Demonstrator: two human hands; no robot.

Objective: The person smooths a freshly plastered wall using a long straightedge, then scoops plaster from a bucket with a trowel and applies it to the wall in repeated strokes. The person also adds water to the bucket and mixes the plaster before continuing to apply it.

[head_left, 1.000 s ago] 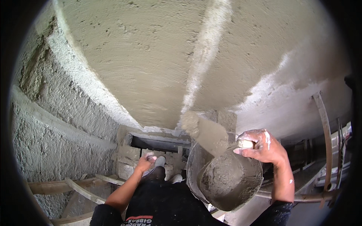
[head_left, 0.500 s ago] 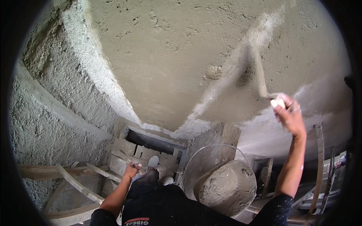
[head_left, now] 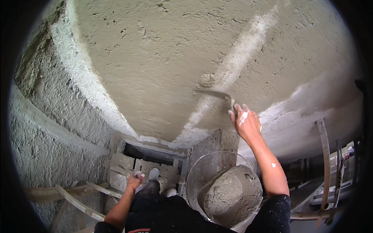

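My right hand point(head_left: 244, 121) grips the handle of a metal trowel point(head_left: 211, 93), whose blade lies against the wet grey mortar surface point(head_left: 147, 66), across a pale whitish strip point(head_left: 248, 42) beside a rough lump of mortar point(head_left: 206, 80). My left hand point(head_left: 136, 179) is down beside my leg with its fingers curled; what it holds, if anything, is too small to make out. Below my right arm a round bucket point(head_left: 192, 185) holds a mound of grey mortar point(head_left: 233, 192).
A rough plastered wall point(head_left: 58, 120) rises on the left. Timber bars point(head_left: 77, 202) cross the lower left. A stepped ledge point(head_left: 159, 173) with a dark opening lies by my feet. Wooden posts and rails point(head_left: 323, 163) stand on the lower right, past a smoother pale surface point(head_left: 295, 128).
My right hand rose with the trowel from over the bucket to the mortar surface, then swept left, with the blade now lying across the pale strip. My left hand stays low by my leg.
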